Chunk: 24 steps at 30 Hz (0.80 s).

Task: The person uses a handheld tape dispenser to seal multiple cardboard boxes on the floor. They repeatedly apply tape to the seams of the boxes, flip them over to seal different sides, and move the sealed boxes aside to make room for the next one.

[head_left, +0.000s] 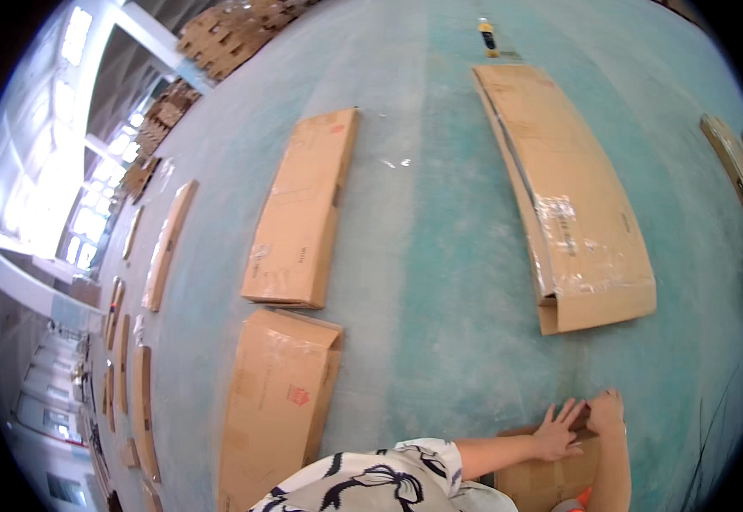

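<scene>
The fingers of the left hand [557, 433] are spread apart and lie over the far edge of a brown cardboard carton [538, 482] low on the smooth green-and-grey floor [457, 256], close in front of the person. The right hand [605, 411] is curled at that edge's right end, just beside the left fingertips; whether its fingers are clamped on anything, I cannot tell.

To work this edge well, the left palm should probably press flat and steady the cardboard while the right fingers work close to the corner, so the panel does not buckle or slip.

Beyond the hands, a long brown carton with clear tape [576, 188] lies farther out, its near end apart from them. To the left, a brown carton with a red mark [278, 401] lies just beside a longer brown carton [299, 205], end to end. Bare floor runs between that row and the hands, giving room to swing the carton leftward. Toward the floor's right side, thin dark lines [713, 427] might snag a foot; near its far edge stands or lies a small yellow-and-black object [487, 36].
</scene>
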Motion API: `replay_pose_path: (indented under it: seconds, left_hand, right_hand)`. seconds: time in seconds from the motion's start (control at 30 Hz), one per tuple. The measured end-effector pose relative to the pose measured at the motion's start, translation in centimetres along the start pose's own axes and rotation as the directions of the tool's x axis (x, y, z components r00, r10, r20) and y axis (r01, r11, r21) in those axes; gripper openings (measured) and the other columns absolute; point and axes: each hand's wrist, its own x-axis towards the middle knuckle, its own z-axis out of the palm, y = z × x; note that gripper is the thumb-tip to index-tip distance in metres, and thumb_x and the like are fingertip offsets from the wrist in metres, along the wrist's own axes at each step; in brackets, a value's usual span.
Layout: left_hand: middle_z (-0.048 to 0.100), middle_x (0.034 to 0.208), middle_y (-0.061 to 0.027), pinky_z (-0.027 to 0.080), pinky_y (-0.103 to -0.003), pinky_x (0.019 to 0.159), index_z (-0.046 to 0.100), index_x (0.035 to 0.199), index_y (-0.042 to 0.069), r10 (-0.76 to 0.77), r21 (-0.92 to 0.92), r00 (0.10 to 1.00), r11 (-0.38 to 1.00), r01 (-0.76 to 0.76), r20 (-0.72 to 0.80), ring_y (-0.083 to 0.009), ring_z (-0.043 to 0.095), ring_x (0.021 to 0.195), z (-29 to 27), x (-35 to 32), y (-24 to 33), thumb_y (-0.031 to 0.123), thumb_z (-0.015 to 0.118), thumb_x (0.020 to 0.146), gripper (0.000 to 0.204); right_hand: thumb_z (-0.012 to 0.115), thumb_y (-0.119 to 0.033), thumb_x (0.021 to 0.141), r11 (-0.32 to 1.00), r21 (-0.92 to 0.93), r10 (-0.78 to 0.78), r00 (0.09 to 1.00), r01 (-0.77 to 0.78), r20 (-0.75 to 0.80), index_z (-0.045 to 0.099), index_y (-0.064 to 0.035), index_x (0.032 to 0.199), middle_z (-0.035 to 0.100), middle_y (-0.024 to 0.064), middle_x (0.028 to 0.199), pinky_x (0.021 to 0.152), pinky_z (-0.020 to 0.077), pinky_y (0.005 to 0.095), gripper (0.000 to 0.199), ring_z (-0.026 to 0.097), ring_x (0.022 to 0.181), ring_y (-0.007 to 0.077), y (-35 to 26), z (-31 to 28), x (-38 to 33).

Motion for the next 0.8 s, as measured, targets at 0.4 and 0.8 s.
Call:
replay_pose_path:
  seconds: [0.4, 0.8]
  left_hand:
    - [0.050, 0.131, -0.0193, 0.048, -0.048, 0.088, 0.049, 0.131, 0.008, -0.138, -0.170, 0.983, 0.979, 0.116, -0.123, -0.0366, 0.060, 0.103, 6.0, 1.4, -2.2, 0.058, 0.045, 0.089, 0.065]
    - [0.065, 0.106, -0.0167, 0.052, -0.043, 0.076, 0.057, 0.113, -0.002, -0.007, -0.028, 0.955, 1.000, -0.001, -0.295, -0.0321, 0.064, 0.093, 3.4, 0.0, -1.3, 0.047, 0.043, 0.095, 0.054]
  right_hand:
    - [0.061, -0.001, 0.065, 0.928, 0.346, -0.008, 0.938, 0.136, -0.346, 0.072, -0.0060, 0.082, 0.062, 0.0129, 0.092, 0.086, 0.0457, 0.0424, 0.021, 0.053, 0.096, 0.0341, 2.0, -1.1, -7.1]
    - [0.081, -0.035, 0.072, -0.240, 0.702, 0.145, 0.691, -0.670, 0.708, 0.053, -0.0002, 0.122, 0.061, 0.0101, 0.102, 0.070, 0.0553, 0.0320, 0.067, 0.062, 0.090, 0.0202, 0.8, 4.1, -26.4]
